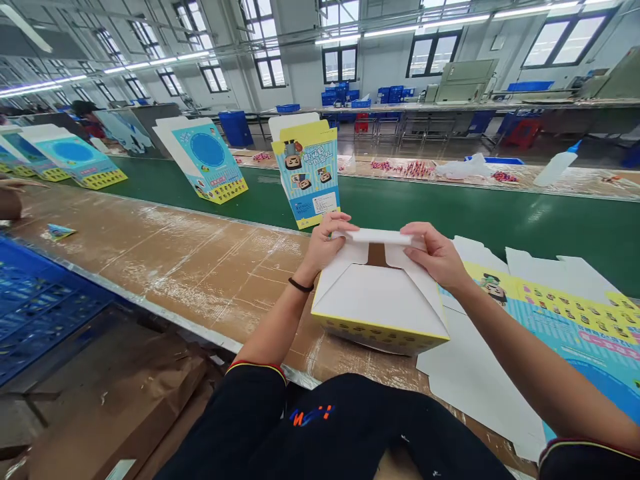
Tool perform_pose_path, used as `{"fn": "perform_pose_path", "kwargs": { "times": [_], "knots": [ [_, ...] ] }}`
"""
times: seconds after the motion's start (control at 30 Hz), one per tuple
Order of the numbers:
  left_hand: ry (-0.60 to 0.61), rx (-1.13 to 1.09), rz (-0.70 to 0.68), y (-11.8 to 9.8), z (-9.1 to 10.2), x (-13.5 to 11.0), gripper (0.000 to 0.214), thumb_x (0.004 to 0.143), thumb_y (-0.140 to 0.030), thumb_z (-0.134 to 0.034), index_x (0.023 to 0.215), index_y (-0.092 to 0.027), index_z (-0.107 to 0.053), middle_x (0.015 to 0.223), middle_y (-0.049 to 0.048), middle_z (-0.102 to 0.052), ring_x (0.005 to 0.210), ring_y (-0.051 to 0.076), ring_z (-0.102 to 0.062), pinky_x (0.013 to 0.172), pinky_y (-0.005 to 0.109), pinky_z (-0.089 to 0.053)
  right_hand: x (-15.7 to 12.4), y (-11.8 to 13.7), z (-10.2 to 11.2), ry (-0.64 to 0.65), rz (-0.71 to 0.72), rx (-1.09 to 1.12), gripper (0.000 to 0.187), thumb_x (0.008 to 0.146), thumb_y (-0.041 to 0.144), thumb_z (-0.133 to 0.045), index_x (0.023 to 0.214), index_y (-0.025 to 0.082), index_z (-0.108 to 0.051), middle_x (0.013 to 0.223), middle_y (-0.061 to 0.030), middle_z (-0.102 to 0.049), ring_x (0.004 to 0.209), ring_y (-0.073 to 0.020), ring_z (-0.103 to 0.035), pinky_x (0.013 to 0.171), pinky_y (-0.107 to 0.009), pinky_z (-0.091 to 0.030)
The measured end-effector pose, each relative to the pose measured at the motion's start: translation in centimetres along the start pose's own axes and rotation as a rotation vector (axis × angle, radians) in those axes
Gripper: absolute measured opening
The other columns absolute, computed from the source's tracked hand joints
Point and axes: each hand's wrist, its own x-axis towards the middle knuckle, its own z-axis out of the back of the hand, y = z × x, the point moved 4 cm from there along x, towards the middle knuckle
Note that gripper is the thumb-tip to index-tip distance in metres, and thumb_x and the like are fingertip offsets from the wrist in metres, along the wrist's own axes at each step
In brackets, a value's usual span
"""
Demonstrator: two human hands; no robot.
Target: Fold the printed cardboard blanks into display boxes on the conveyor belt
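In front of me a partly folded cardboard box (379, 293) lies on the brown table, its white inside facing up and a yellow printed edge toward me. A gap between its inner flaps shows brown table. My left hand (327, 241) is closed on the left end of the box's far white flap, with the fingers on top. At the right end of that flap, my right hand (434, 252) pinches it between thumb and fingers. Flat printed box blanks (565, 320) lie right of the box, partly under my right forearm.
A green conveyor belt (430, 210) runs beyond the table, carrying upright printed boxes (207, 157). A glue bottle (556, 167) stands on the far ledge beside small pink pieces (405, 168). At left are a blue crate (45, 300) and another person's hand (13, 193).
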Motion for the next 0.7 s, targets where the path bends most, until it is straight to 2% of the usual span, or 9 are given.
{"fn": "perform_pose_path", "kwargs": {
  "times": [0.1,0.13,0.2,0.3,0.37,0.47,0.57,0.63,0.7],
  "knots": [
    [0.082,0.128,0.038,-0.9,-0.4,-0.4,0.021,0.075,-0.023,-0.053,0.070,-0.019,-0.073,0.115,0.0083,-0.065,0.116,0.024,-0.060,0.111,0.043,-0.042,-0.1,0.4,0.0,0.071,-0.058,0.016,0.055,0.077,0.069,-0.053,0.082,0.017,-0.072,0.127,-0.0066,-0.062,0.145,-0.0215,-0.043,0.133,-0.045,-0.038],
    [0.144,0.187,0.058,-1.2,-0.6,-0.5,0.020,0.077,-0.025,-0.055,0.071,-0.019,-0.073,0.116,0.0088,-0.065,0.117,0.025,-0.059,0.111,0.044,-0.042,0.0,0.7,-0.1,0.118,-0.090,-0.033,0.056,0.076,0.069,-0.053,0.086,0.018,-0.073,0.130,-0.0057,-0.061,0.148,-0.0230,-0.039,0.135,-0.048,-0.033],
    [0.299,0.350,0.084,-1.9,-1.1,-0.3,0.022,0.077,-0.032,-0.066,0.090,-0.019,-0.077,0.125,0.0100,-0.062,0.126,0.028,-0.055,0.116,0.045,-0.038,0.3,1.4,-0.3,0.217,-0.159,-0.199,0.060,0.074,0.065,-0.059,0.115,0.023,-0.072,0.146,-0.0029,-0.052,0.150,-0.0258,-0.035,0.137,-0.053,-0.030],
    [0.534,0.650,0.122,-2.7,-2.0,0.2,0.073,0.071,-0.038,-0.081,0.138,-0.018,-0.062,0.144,0.0132,-0.054,0.138,0.032,-0.044,0.120,0.049,-0.033,1.0,2.7,-0.9,0.353,-0.215,-0.532,0.084,0.073,0.051,-0.066,0.152,0.030,-0.044,0.161,-0.0003,-0.032,0.152,-0.0290,-0.031,0.132,-0.060,-0.031],
    [0.633,0.829,0.153,-3.0,-2.6,0.3,0.096,0.070,-0.039,-0.085,0.155,-0.020,-0.045,0.150,0.0147,-0.048,0.140,0.035,-0.041,0.118,0.051,-0.034,1.3,3.3,-1.4,0.411,-0.226,-0.720,0.084,0.076,0.045,-0.065,0.155,0.033,-0.038,0.162,-0.0005,-0.030,0.151,-0.0317,-0.030,0.127,-0.063,-0.035],
    [0.680,0.956,0.162,-2.9,-3.1,0.4,0.107,0.069,-0.040,-0.087,0.161,-0.023,-0.036,0.153,0.0153,-0.044,0.140,0.037,-0.039,0.116,0.053,-0.035,1.6,3.7,-2.0,0.416,-0.207,-0.829,0.085,0.074,0.039,-0.067,0.154,0.034,-0.040,0.160,-0.0042,-0.032,0.148,-0.0360,-0.033,0.121,-0.069,-0.036],
    [0.637,0.847,0.135,-2.5,-3.1,0.5,0.099,0.071,-0.047,-0.085,0.157,-0.020,-0.045,0.149,0.0154,-0.048,0.138,0.037,-0.041,0.118,0.052,-0.034,1.8,3.0,-1.8,0.319,-0.193,-0.598,0.080,0.071,0.047,-0.068,0.147,0.029,-0.048,0.156,-0.0056,-0.039,0.148,-0.0335,-0.035,0.127,-0.068,-0.030],
    [0.563,0.708,0.119,-2.1,-2.5,0.6,0.085,0.075,-0.052,-0.079,0.149,-0.017,-0.054,0.145,0.0154,-0.053,0.137,0.036,-0.043,0.118,0.050,-0.035,1.6,1.8,-1.1,0.131,-0.214,-0.284,0.078,0.074,0.057,-0.060,0.145,0.028,-0.048,0.156,-0.0040,-0.039,0.151,-0.0266,-0.036,0.134,-0.058,-0.029],
    [0.465,0.586,0.097,-1.9,-1.5,0.5,0.072,0.080,-0.053,-0.074,0.140,-0.016,-0.060,0.142,0.0144,-0.057,0.135,0.034,-0.046,0.119,0.049,-0.034,0.8,0.0,-0.5,-0.070,-0.307,0.025,0.078,0.081,0.065,-0.049,0.149,0.028,-0.039,0.159,-0.0027,-0.035,0.152,-0.0192,-0.039,0.135,-0.047,-0.036]
  ]
}}
